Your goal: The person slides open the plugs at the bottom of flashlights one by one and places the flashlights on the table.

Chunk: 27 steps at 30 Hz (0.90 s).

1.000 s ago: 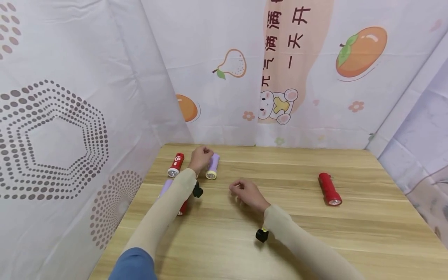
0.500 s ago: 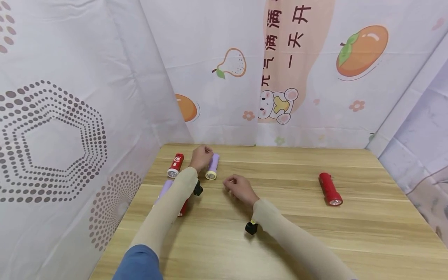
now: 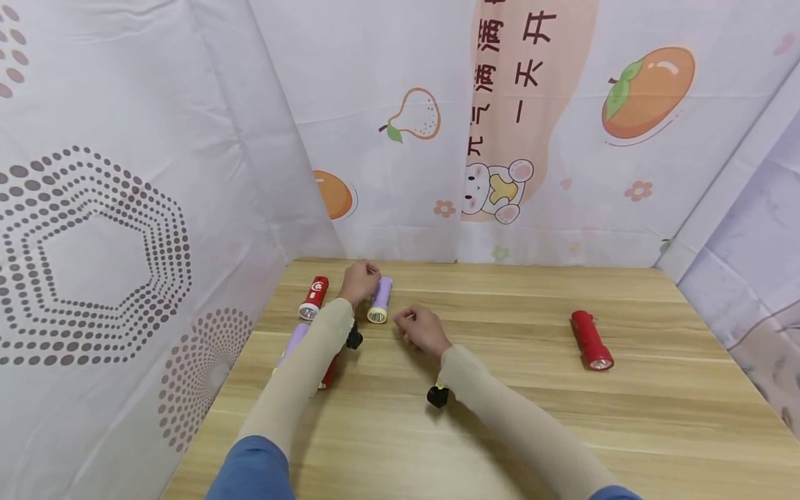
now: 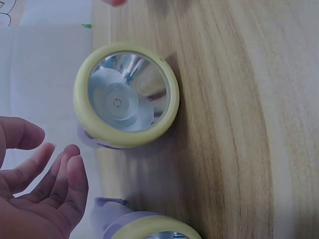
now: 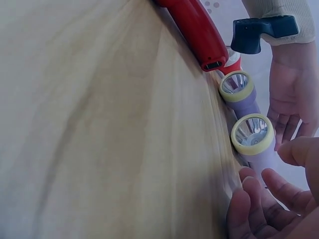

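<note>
My left hand (image 3: 359,281) hovers just left of a lavender flashlight (image 3: 380,300), its fingers loosely bent and holding nothing. The left wrist view has this flashlight's yellow rim (image 4: 169,119) and clear lens close up, apart from the fingers (image 4: 75,184). Another lavender flashlight (image 4: 112,216) lies beside it, lower in that view. To the right of the flashlight, my right hand (image 3: 423,328) is low over the table, fingers loosely curled round nothing. In the right wrist view its fingertips (image 5: 269,174) are right by the nearer lavender flashlight (image 5: 253,135).
A red-and-white flashlight (image 3: 314,297) lies back left on the wooden table (image 3: 387,430). Lavender (image 3: 294,340) and red (image 3: 328,375) flashlights are partly hidden by my left arm. One red flashlight (image 3: 590,340) lies far right. Printed curtains (image 3: 387,194) border the table.
My right hand has moved left and slightly away from me, closer to the lavender flashlight. The left hand stays nearly still beside it, and the flashlights have not moved.
</note>
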Each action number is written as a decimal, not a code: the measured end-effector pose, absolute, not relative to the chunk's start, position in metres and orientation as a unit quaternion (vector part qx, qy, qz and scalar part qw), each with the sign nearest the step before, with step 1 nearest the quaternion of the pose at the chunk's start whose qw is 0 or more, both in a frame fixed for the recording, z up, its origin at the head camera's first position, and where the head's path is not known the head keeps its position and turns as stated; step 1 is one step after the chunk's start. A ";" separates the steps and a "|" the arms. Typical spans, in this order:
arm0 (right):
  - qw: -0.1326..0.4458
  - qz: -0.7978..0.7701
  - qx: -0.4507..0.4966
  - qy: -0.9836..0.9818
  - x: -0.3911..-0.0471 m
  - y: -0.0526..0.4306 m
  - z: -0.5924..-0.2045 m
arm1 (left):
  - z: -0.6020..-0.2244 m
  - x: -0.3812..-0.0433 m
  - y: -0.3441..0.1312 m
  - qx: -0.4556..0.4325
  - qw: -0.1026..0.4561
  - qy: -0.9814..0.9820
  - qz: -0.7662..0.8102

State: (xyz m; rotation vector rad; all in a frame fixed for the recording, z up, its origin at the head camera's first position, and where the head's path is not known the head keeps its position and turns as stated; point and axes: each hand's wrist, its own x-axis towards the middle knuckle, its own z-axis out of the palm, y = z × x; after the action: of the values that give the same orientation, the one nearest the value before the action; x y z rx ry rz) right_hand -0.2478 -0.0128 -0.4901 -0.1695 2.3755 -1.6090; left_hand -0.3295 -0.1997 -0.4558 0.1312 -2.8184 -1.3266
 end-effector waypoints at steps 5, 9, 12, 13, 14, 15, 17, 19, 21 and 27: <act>0.125 -0.555 -0.048 0.821 -0.256 -0.019 -0.489 | -0.458 -0.331 -0.202 0.042 0.002 -0.902 -0.429; 0.133 -0.584 -0.038 0.800 -0.262 -0.025 -0.490 | -0.459 -0.335 -0.204 0.045 -0.008 -0.900 -0.433; 0.153 -0.601 -0.029 0.784 -0.265 -0.028 -0.491 | -0.459 -0.338 -0.206 0.049 -0.017 -0.898 -0.437; 0.157 -0.601 -0.027 0.783 -0.265 -0.029 -0.491 | -0.460 -0.338 -0.206 0.052 -0.020 -0.896 -0.440; 0.160 -0.596 -0.025 0.786 -0.265 -0.030 -0.491 | -0.461 -0.338 -0.206 0.053 -0.023 -0.895 -0.442; 0.161 -0.593 -0.024 0.788 -0.265 -0.031 -0.491 | -0.461 -0.339 -0.206 0.054 -0.026 -0.894 -0.443; 0.162 -0.587 -0.019 0.793 -0.265 -0.034 -0.490 | -0.461 -0.339 -0.207 0.055 -0.026 -0.896 -0.441; 0.161 -0.580 -0.014 0.798 -0.265 -0.036 -0.488 | -0.462 -0.340 -0.207 0.056 -0.026 -0.897 -0.437; 0.158 -0.572 -0.008 0.805 -0.265 -0.039 -0.487 | -0.462 -0.340 -0.206 0.054 -0.023 -0.901 -0.429; 0.129 -0.495 -0.012 0.859 -0.269 -0.049 -0.487 | -0.461 -0.338 -0.204 0.044 -0.019 -0.908 -0.415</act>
State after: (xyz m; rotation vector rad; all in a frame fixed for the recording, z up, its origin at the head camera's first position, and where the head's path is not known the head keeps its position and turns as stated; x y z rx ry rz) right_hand -0.2692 -0.0486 -0.4865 -0.0344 2.4977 -1.4385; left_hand -0.3384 -0.2041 -0.4607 0.1414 -2.8891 -1.3212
